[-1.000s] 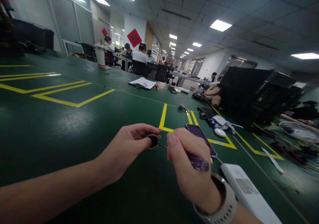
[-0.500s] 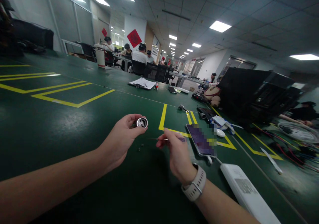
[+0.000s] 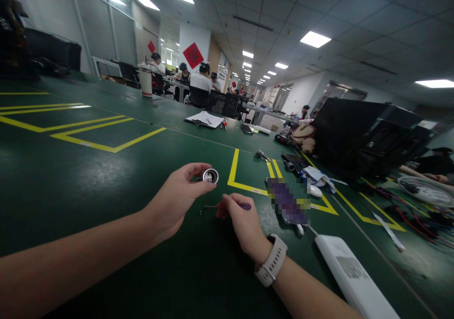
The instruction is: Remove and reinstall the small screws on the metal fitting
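Between the thumb and fingers of my left hand (image 3: 182,189) is a small round metal cup-like part (image 3: 210,176), its open end facing me and some detail showing inside. My right hand (image 3: 239,215), with a pale watch strap at the wrist, is closed around a screwdriver (image 3: 245,206) with a purple handle. The thin shaft points left, low over the green table. By its tip lie tiny dark pieces (image 3: 200,213), too small to name. The screwdriver is below the metal part and apart from it.
Right of my hands lie a phone (image 3: 287,200), partly pixelated, and a white power strip (image 3: 349,267). Farther off are a metal tool head (image 3: 261,155), a clipboard with paper (image 3: 205,119), a paper cup (image 3: 145,82) and a large black case (image 3: 365,134). Several people sit behind.
My right hand has moved left and down, bringing the screwdriver tip to the tiny pieces on the table. My left hand has shifted slightly right with the metal part.
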The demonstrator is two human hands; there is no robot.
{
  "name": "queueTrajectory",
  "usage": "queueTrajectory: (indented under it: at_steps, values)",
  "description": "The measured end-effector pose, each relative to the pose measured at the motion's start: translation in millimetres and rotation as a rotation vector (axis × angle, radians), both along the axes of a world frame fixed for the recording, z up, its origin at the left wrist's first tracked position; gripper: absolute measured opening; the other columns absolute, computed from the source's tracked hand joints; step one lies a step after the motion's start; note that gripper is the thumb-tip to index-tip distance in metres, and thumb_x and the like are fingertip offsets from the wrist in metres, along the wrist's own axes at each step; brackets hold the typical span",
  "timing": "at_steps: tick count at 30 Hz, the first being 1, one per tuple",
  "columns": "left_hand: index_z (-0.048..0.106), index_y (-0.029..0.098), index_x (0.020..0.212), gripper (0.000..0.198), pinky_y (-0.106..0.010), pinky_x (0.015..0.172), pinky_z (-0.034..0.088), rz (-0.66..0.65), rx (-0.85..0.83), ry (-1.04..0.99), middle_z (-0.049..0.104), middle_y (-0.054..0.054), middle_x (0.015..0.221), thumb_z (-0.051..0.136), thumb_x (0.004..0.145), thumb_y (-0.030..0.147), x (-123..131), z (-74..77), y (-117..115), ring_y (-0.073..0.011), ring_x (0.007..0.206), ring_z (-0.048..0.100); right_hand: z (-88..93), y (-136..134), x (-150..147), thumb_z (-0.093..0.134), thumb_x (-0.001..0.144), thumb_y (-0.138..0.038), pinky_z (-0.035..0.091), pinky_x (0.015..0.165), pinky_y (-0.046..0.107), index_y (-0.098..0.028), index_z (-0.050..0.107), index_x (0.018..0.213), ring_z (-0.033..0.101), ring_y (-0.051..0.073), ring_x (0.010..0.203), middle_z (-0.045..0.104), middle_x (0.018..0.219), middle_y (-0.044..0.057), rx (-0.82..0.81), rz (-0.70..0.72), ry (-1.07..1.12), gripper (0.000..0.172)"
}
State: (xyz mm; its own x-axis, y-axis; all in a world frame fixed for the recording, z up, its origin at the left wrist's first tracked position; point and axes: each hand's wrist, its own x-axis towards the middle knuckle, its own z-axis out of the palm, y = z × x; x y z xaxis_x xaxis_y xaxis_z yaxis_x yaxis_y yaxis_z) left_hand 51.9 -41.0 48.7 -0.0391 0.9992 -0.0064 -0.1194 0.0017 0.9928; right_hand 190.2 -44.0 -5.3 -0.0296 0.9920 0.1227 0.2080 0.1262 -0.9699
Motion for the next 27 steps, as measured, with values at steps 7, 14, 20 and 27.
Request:
queueTrajectory:
  at_steps: [7, 14, 20, 27]
  values:
    - [0.061, 0.014, 0.094, 0.034, -0.035, 0.084, 0.047, -0.091, -0.04, 0.014, 0.067, -0.007, 0.098, 0.069, 0.061, 0.011, 1.5, 5.5, -5.8, -0.0218, 0.095, 0.062, 24.4, -6.2, 7.1, 0.046, 0.07, -0.015, 0.023, 0.04, 0.023, -0.018, 0.052, 0.04, 0.042, 0.01, 0.037, 0.043, 0.034, -0.004, 0.055, -0.005, -0.344, 0.03]
    - [0.065, 0.015, 0.095, 0.033, -0.034, 0.081, 0.049, -0.107, -0.056, 0.007, 0.07, -0.007, 0.093, 0.069, 0.062, 0.014, -0.2, 0.6, -2.9, -0.0208, 0.09, 0.063, 14.6, -2.6, 7.5, 0.048, 0.073, -0.025, 0.031, 0.041, 0.024, -0.017, 0.053, 0.044, 0.044, 0.011, 0.036, 0.045, 0.036, -0.004, 0.01, -0.144, 0.184, 0.031]
    - [0.066, 0.017, 0.099, 0.036, -0.033, 0.084, 0.047, -0.097, -0.025, 0.079, 0.071, -0.005, 0.093, 0.068, 0.064, 0.015, -0.9, -0.6, -1.8, -0.0196, 0.089, 0.063, 32.5, -12.2, 15.7, 0.05, 0.08, -0.027, 0.037, 0.05, 0.026, -0.017, 0.056, 0.049, 0.049, 0.012, 0.046, 0.05, 0.044, -0.003, 0.427, -0.208, 0.348, 0.033]
    - [0.069, 0.017, 0.093, 0.032, -0.03, 0.081, 0.048, -0.122, -0.01, 0.073, 0.073, -0.004, 0.085, 0.069, 0.061, 0.013, 2.2, 3.5, -10.0, -0.0192, 0.085, 0.064, 36.1, -26.6, 10.1, 0.042, 0.086, -0.023, 0.037, 0.057, 0.029, -0.017, 0.055, 0.059, 0.05, 0.014, 0.057, 0.052, 0.057, 0.0, 0.663, -0.102, -0.124, 0.03]
